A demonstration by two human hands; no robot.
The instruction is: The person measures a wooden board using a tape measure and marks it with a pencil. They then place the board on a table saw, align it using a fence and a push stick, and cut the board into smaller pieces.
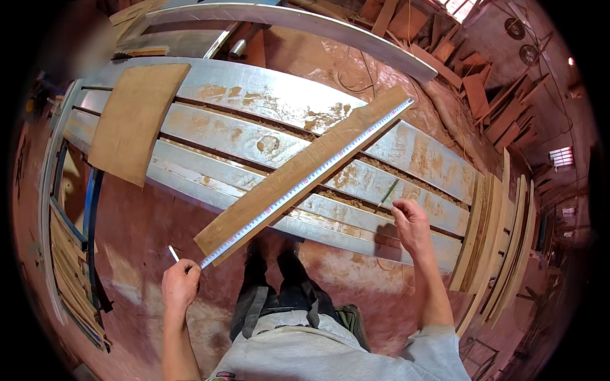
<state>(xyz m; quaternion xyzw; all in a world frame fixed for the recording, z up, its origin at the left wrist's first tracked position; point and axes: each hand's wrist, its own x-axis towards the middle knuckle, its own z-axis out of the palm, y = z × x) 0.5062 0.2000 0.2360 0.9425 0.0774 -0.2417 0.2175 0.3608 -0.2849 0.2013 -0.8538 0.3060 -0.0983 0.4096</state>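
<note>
A long brown wooden board [279, 184] lies slantwise over the slatted metal table, its near end sticking out past the table's front edge. Along its right side runs a white tape measure [306, 181], stretched from one end of the board to the other. My left hand [180, 284] is closed on the tape's near end; a short thin white stick [173, 253] juts up beside its fingers. My right hand [413, 223] is raised over the right part of the table with its fingers pinched. Just left of its fingertips is a thin green stick [389, 192], possibly a pencil; contact is unclear.
A wide brown panel [136, 120] lies on the left of the metal table [222, 136], overhanging its front. A long metal rail [330, 24] runs behind. Wooden strips [486, 235] stand at the right end, timber offcuts [476, 89] pile at the far right, and stacked strips [67, 267] lie left.
</note>
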